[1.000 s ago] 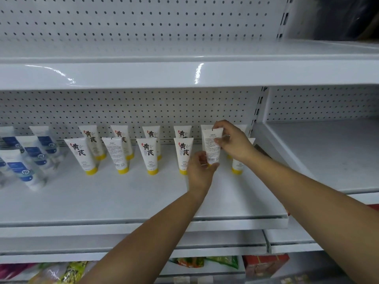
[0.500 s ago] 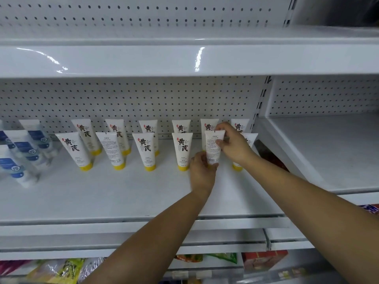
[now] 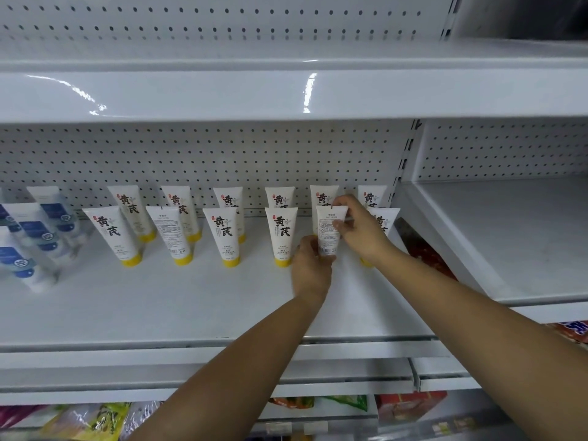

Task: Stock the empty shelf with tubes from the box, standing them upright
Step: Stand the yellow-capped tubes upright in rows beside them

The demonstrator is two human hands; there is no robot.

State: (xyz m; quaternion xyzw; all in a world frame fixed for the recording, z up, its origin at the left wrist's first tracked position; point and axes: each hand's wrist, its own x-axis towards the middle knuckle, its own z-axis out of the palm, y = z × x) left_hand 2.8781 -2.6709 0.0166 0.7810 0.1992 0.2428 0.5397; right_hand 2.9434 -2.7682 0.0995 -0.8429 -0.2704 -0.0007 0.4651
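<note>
The white shelf (image 3: pixel 159 307) carries two rows of yellow-capped tubes (image 3: pixel 222 237), with blue-labelled tubes (image 3: pixel 28 249) at its 9 o'clock end. The right hand (image 3: pixel 359 232), at 3 o'clock of the held tube (image 3: pixel 329 230), pinches its upper edge; the left hand (image 3: pixel 310 265), at 7 o'clock, curls round its base. That tube stands upright in the front row.

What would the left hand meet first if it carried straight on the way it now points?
The left hand grips the base of the held tube; past that, it would probably meet the back-row tube right behind it, though depth is unclear.
</note>
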